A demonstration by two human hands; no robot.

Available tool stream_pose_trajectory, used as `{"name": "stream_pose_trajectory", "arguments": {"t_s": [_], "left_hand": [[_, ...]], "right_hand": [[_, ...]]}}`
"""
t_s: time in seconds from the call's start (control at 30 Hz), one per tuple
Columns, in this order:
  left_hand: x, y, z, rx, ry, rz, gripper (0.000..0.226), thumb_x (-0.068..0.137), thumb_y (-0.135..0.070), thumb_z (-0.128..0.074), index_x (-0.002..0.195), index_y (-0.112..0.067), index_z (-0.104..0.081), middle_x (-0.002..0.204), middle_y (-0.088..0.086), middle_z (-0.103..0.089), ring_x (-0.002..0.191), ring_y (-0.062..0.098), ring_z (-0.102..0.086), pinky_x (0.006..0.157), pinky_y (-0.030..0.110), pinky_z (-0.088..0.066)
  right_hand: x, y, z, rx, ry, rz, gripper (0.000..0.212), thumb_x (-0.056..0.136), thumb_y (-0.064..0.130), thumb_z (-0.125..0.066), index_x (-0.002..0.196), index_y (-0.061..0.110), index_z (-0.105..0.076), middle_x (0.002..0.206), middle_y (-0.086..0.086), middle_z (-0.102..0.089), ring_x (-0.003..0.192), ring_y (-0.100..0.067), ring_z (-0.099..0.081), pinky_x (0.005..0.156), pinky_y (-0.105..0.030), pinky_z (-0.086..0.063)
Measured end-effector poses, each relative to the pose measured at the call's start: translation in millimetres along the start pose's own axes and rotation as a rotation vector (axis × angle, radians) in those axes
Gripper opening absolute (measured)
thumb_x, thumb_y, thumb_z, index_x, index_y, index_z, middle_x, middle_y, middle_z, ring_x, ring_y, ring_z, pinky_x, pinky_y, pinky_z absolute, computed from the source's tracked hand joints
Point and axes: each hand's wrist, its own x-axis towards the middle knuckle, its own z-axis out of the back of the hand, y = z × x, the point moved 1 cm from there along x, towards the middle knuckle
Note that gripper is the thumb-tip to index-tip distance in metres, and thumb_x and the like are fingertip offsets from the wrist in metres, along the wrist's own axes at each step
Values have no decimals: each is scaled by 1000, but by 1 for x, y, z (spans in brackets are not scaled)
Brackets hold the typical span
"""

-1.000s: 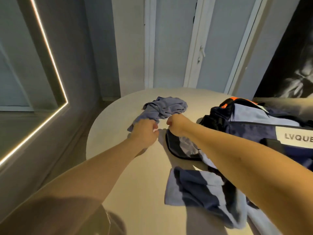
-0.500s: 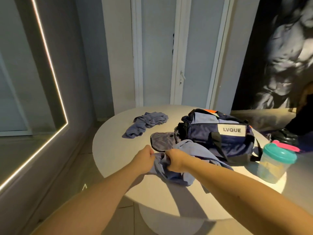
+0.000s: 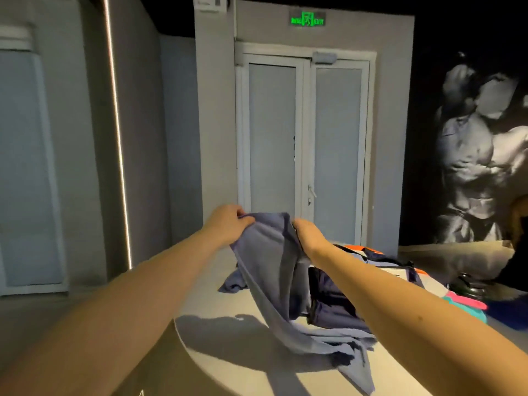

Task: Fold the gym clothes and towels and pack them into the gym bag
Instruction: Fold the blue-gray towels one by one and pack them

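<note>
Head view: blue garment (image 3: 274, 270), pinched by left hand (image 3: 225, 224) and right hand (image 3: 310, 237), over round table (image 3: 205, 304); double doors (image 3: 303, 144) beyond.

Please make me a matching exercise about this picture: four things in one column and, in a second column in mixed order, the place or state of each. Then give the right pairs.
Things
1. blue-grey garment
2. gym bag
3. shaker bottle
4. exit sign

Places or states
A. glowing green above the double door
B. at the right edge of the view, teal with a pink lid
C. gripped at its top by the left hand and right hand, lower end heaped on the round table
D. navy with orange trim, resting on the round table

Pairs: 1-C, 2-D, 3-B, 4-A
</note>
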Motion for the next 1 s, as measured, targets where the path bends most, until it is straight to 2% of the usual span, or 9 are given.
{"name": "stream_pose_trajectory", "arguments": {"t_s": [0.07,0.1,0.17,0.23,0.37,0.47,0.63,0.77,1.0], "left_hand": [[3,-12,23,27,-43,-14,23,94,-35,-65,83,-15,-67,83,6,-66,79,24,-60,65,31,-39],[4,-18,33,35,-65,-20,23,94,-35,-65,78,-18,-64,80,5,-64,75,21,-58,61,30,-37],[3,-29,48,57,-104,-42,26,94,-34,-65,72,-22,-59,73,0,-59,70,17,-56,55,26,-34],[3,-36,64,77,-138,-66,23,94,-34,-64,75,-20,-62,75,0,-61,75,19,-59,58,27,-37],[2,-41,99,94,-225,-77,29,92,-39,-66,74,-17,-64,75,2,-62,71,18,-58,58,30,-39],[-2,-45,117,132,-266,-71,32,91,-41,-68,71,-16,-62,71,1,-60,66,15,-53,55,30,-36],[1,-39,149,42,-379,-81,19,100,-23,-57,93,-7,-65,93,8,-62,85,24,-55,74,31,-38],[6,-29,168,-15,-384,-28,26,103,-18,-48,107,-1,-67,96,10,-62,87,25,-55,77,31,-40],[12,-26,204,-56,-452,-17,46,89,-48,-70,88,-3,-73,84,10,-67,74,19,-57,61,25,-41]], "right_hand": [[-8,21,1,2,107,40,41,93,60,-55,105,20,-53,107,0,-60,101,-22,-57,86,-37,-45],[-11,28,2,-96,138,85,46,88,61,-61,107,21,-48,107,2,-58,99,-20,-57,85,-35,-46],[-16,42,4,-333,122,188,36,85,32,-71,107,16,-48,101,1,-60,95,-22,-59,79,-35,-51],[-17,54,9,-449,87,235,19,85,9,-61,100,13,-51,91,-3,-59,87,-25,-57,71,-35,-48],[-15,69,28,-490,13,212,21,82,-7,-42,73,11,-48,70,-9,-49,71,-26,-44,59,-31,-34],[-8,77,45,-481,-146,211,22,85,-6,-45,74,10,-56,69,-9,-53,68,-27,-47,60,-31,-40],[-2,92,68,-174,-244,212,13,97,11,-61,99,1,-70,95,-19,-70,83,-29,-65,72,-41,-61],[-13,111,74,227,-98,166,23,102,14,-56,115,-3,-66,94,-10,-69,79,-21,-64,64,-28,-59],[-21,149,81,601,-87,138,18,100,31,-60,107,18,-71,105,-6,-76,95,-25,-71,83,-40,-59]]}}
